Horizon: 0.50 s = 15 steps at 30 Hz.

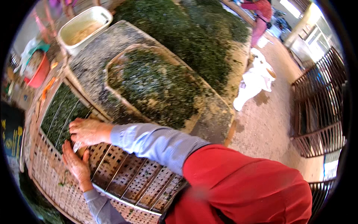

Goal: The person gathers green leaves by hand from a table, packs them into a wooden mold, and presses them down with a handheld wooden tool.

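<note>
A woven bamboo tray (pixel 52 160) lies under a frame of thin pale wires (pixel 128 179). Finely chopped dark green leafy matter (pixel 61 112) covers the tray's far left part, up to my hands. My right hand (pixel 89 131) reaches across from the right, with its fingers curled down at the edge of this green layer. Just below it, my left hand (pixel 77 164) has its fingers stretched flat and its thumb apart. A small clear piece (pixel 77 146) shows between the two hands, by my right fingers; its kind I cannot make out.
Beyond the tray stands a board with a raised rim (pixel 134 112), heaped with the same greens. A larger green pile (pixel 186 37) lies farther back. A whitish basin (pixel 85 28), a red bucket (pixel 38 69), white sacks (pixel 253 80), slatted racks (pixel 320 104) and another person (pixel 261 15) surround it.
</note>
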Each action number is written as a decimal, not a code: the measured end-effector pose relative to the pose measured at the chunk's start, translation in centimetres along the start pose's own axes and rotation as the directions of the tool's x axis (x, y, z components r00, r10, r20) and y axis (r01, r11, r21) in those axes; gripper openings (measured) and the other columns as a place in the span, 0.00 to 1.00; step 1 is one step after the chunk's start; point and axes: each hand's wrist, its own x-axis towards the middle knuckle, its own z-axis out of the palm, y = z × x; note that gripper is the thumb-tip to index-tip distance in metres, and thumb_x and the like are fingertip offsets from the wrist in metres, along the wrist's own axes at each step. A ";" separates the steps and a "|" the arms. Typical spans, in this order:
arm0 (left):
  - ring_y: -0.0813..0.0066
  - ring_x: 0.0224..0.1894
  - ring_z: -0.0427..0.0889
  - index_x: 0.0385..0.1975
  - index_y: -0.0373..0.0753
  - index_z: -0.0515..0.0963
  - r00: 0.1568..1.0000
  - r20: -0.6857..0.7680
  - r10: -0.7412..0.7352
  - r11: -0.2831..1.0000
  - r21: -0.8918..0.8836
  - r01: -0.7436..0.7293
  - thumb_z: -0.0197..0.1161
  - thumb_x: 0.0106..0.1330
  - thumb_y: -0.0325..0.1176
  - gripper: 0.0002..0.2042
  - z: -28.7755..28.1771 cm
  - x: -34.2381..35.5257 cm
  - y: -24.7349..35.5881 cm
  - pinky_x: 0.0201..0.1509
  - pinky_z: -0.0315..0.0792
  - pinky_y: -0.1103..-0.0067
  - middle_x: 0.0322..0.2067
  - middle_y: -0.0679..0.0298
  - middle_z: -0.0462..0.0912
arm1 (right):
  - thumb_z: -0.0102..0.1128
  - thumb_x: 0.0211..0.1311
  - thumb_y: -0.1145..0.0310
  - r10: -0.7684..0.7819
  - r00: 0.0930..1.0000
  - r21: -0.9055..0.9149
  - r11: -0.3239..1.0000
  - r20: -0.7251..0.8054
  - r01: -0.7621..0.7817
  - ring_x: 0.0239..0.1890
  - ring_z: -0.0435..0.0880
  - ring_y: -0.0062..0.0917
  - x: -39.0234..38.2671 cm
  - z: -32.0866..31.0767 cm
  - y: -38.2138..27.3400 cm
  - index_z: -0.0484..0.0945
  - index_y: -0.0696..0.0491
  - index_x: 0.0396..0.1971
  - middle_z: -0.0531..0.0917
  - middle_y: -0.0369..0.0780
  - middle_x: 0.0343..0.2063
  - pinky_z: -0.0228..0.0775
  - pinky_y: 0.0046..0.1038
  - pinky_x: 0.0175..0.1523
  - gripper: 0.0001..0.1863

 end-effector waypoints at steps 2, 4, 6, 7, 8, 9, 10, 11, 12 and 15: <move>0.59 0.64 0.56 0.61 0.37 0.55 0.999 0.033 -0.038 0.999 -0.001 0.038 0.60 0.55 0.51 0.37 -0.1 0.3 0.6 0.66 0.48 0.63 0.61 0.57 0.61 | 0.61 0.50 0.52 0.043 0.999 0.063 0.997 -0.002 -0.043 0.57 0.63 0.34 -0.7 -2.4 -0.6 0.76 0.53 0.41 0.71 0.43 0.47 0.53 0.35 0.65 0.23; 0.59 0.64 0.56 0.61 0.38 0.55 0.999 0.025 -0.025 1.000 0.008 0.025 0.60 0.55 0.50 0.37 0.2 0.5 0.6 0.67 0.49 0.63 0.60 0.58 0.62 | 0.65 0.46 0.54 0.088 0.991 0.276 0.959 -0.097 -0.058 0.61 0.59 0.34 -1.3 -2.8 -0.5 0.75 0.54 0.45 0.66 0.44 0.54 0.52 0.34 0.65 0.27; 0.56 0.64 0.57 0.61 0.37 0.55 0.999 -0.021 0.042 0.999 -0.022 -0.042 0.58 0.57 0.50 0.36 1.1 0.6 -0.2 0.66 0.50 0.63 0.60 0.57 0.62 | 0.68 0.43 0.63 0.241 0.922 0.421 0.902 -0.304 -0.097 0.62 0.56 0.38 -2.8 -4.4 -0.2 0.70 0.51 0.51 0.58 0.44 0.59 0.54 0.38 0.65 0.30; 0.55 0.63 0.57 0.61 0.37 0.55 0.997 -0.038 0.061 0.998 -0.030 -0.062 0.58 0.58 0.51 0.36 1.5 0.7 -0.2 0.66 0.50 0.63 0.60 0.57 0.62 | 0.68 0.43 0.67 0.289 0.858 0.386 0.915 -0.424 -0.117 0.63 0.56 0.39 -3.9 -5.3 0.0 0.67 0.50 0.54 0.55 0.45 0.61 0.54 0.40 0.65 0.33; 0.54 0.63 0.57 0.61 0.37 0.56 0.998 -0.034 0.061 0.998 -0.018 -0.061 0.56 0.58 0.52 0.35 1.7 0.5 -0.5 0.66 0.51 0.63 0.60 0.57 0.62 | 0.67 0.42 0.70 0.325 0.842 0.397 0.906 -0.430 -0.147 0.63 0.55 0.40 -5.7 -7.9 0.0 0.63 0.48 0.56 0.54 0.45 0.61 0.53 0.41 0.65 0.36; 0.55 0.63 0.57 0.61 0.37 0.57 1.000 -0.026 0.013 1.000 -0.014 -0.013 0.56 0.59 0.53 0.35 1.6 -0.2 -1.0 0.66 0.51 0.64 0.60 0.56 0.62 | 0.66 0.42 0.73 0.353 0.831 0.423 0.892 -0.430 -0.160 0.63 0.55 0.40 -7.9 -11.1 -0.1 0.59 0.47 0.59 0.53 0.46 0.61 0.52 0.42 0.66 0.40; 0.56 0.63 0.57 0.61 0.38 0.56 1.000 -0.017 -0.015 1.000 -0.003 0.015 0.55 0.59 0.53 0.35 1.6 -0.6 -1.5 0.66 0.51 0.64 0.60 0.57 0.62 | 0.66 0.42 0.73 0.378 0.787 0.394 0.900 -0.487 -0.189 0.61 0.57 0.40 -10.6 -13.9 0.7 0.60 0.49 0.57 0.57 0.46 0.58 0.53 0.40 0.66 0.38; 0.57 0.63 0.58 0.62 0.38 0.56 0.999 -0.007 -0.041 0.999 0.015 0.041 0.55 0.59 0.53 0.35 1.4 -1.0 -2.1 0.66 0.51 0.64 0.60 0.57 0.62 | 0.66 0.41 0.73 0.447 0.692 0.363 0.890 -0.567 -0.277 0.59 0.59 0.39 -14.5 -16.1 2.5 0.61 0.51 0.55 0.60 0.46 0.54 0.54 0.39 0.65 0.37; 0.59 0.65 0.55 0.62 0.39 0.55 0.999 0.014 -0.031 0.999 0.019 0.031 0.54 0.59 0.54 0.36 1.5 -0.9 -2.4 0.66 0.51 0.63 0.61 0.57 0.60 | 0.66 0.40 0.72 0.530 0.572 0.342 0.846 -0.626 -0.410 0.58 0.61 0.38 -19.2 -18.4 4.5 0.61 0.53 0.54 0.63 0.46 0.50 0.55 0.37 0.65 0.36; 0.61 0.66 0.51 0.63 0.40 0.53 0.992 0.089 -0.092 0.989 0.121 0.081 0.53 0.61 0.55 0.36 1.1 0.1 -0.7 0.66 0.50 0.62 0.63 0.58 0.57 | 0.69 0.41 0.62 0.651 0.265 0.020 0.396 -0.711 -0.918 0.59 0.59 0.45 -34.2 -22.1 11.2 0.57 0.52 0.58 0.59 0.52 0.56 0.54 0.39 0.63 0.42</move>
